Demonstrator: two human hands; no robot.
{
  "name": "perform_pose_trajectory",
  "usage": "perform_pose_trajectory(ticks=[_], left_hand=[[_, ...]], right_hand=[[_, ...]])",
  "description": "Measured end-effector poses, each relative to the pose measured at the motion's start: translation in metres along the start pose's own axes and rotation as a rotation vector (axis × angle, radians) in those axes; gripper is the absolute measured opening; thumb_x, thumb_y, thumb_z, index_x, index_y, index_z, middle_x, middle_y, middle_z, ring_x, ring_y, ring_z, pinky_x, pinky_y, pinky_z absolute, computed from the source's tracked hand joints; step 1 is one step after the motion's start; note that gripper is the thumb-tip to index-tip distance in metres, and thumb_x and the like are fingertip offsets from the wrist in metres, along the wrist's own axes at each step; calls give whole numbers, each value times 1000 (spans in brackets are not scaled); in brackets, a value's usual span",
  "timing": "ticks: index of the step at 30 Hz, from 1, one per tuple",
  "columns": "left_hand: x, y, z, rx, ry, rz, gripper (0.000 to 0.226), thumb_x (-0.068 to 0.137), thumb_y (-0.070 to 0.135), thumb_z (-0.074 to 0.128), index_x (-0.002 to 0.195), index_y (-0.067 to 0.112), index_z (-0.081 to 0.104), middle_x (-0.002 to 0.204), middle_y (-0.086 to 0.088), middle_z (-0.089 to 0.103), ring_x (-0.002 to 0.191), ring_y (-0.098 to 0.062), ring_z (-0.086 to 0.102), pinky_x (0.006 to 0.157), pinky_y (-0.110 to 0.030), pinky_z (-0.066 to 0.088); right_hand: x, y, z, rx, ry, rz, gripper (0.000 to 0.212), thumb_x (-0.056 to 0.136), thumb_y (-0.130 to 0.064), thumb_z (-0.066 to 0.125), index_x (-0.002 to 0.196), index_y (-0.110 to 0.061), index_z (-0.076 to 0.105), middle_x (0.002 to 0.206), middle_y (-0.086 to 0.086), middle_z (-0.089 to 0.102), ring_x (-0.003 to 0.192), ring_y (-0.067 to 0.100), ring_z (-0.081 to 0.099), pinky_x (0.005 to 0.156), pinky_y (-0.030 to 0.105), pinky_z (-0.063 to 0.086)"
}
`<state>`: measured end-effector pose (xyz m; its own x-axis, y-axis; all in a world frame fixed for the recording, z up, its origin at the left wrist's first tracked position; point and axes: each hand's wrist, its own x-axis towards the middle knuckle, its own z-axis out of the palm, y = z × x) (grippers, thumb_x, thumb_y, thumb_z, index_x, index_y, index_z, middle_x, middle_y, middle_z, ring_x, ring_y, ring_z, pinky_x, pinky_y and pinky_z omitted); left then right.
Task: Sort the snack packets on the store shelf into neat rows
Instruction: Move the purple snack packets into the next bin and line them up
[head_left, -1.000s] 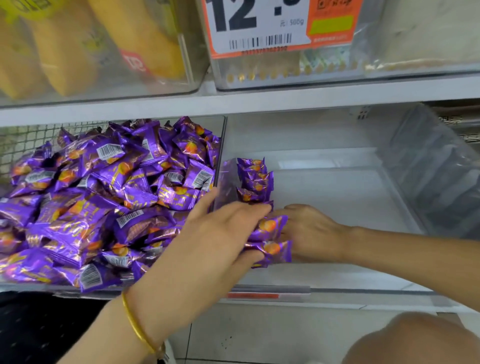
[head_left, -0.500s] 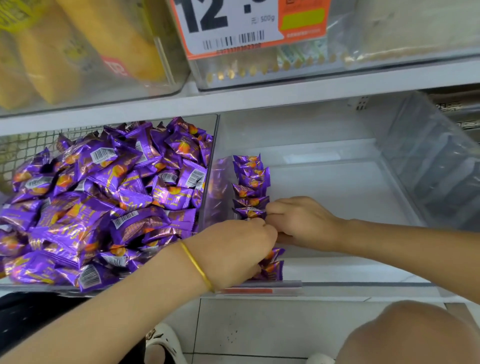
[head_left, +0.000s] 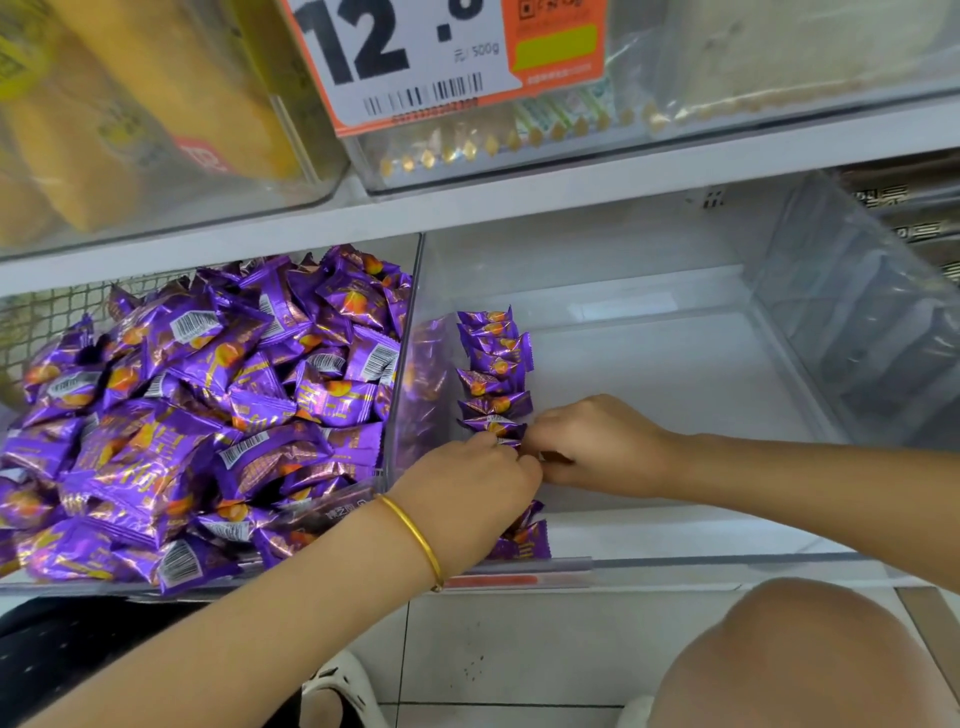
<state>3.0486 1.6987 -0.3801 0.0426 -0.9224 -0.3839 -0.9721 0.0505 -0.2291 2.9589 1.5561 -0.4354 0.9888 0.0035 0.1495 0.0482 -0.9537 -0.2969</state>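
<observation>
Shiny purple foil snack packets (head_left: 493, 371): one short upright row begun against the left wall of your clear plastic bin (head_left: 675, 374), your left hand (head_left: 467, 493) and right hand (head_left: 597, 441) pinching its near end with curled fingers; the large loose heap (head_left: 208, 415) alongside is yet to sort.

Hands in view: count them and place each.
2. The left hand is over the row of purple packets in the clear bin; the right hand meets it from the right, both seemingly pinching one packet. None hidden.
</observation>
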Motion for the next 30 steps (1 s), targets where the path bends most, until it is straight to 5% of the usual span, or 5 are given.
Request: perform_pose_trajectory(ticks=[4,11,17,24,30], left_hand=[[1,1,-2,-58,-29,-46,34,92,8,50,124,11,41,120,-10,41,107,-29,48,70,-34,37],[-1,1,-7,-150,-64,-118,39,90,5,52,127,18,46,121,-7,31,78,-25,42,66,-35,37],[-1,1,-6,-127,-114,-127,29,90,5,52,117,13,51,120,-8,36,93,-34,55,67,-37,39],[-3,2,-5,-119,-109,-137,29,90,4,53,117,11,48,124,-7,34,97,-33,56,69,-37,40],[-2,1,-2,-146,-73,-163,38,86,7,59,120,11,40,125,-7,35,107,-29,53,81,-41,49]], right_hand=[[1,-8,-6,68,-109,145,24,92,-32,53,99,-13,66,98,6,66,91,23,59,73,32,41],[-1,-16,-10,125,-202,319,40,93,-40,49,89,-5,66,82,12,65,65,16,47,66,31,41],[1,-19,0,547,-331,585,28,85,-24,64,88,3,69,77,20,67,47,16,55,47,19,45],[6,-29,7,819,-348,800,3,83,-1,62,81,0,64,62,8,57,36,5,53,40,18,45],[3,-30,8,1045,-161,834,27,80,15,54,70,-10,53,63,10,58,47,12,61,50,22,53]])
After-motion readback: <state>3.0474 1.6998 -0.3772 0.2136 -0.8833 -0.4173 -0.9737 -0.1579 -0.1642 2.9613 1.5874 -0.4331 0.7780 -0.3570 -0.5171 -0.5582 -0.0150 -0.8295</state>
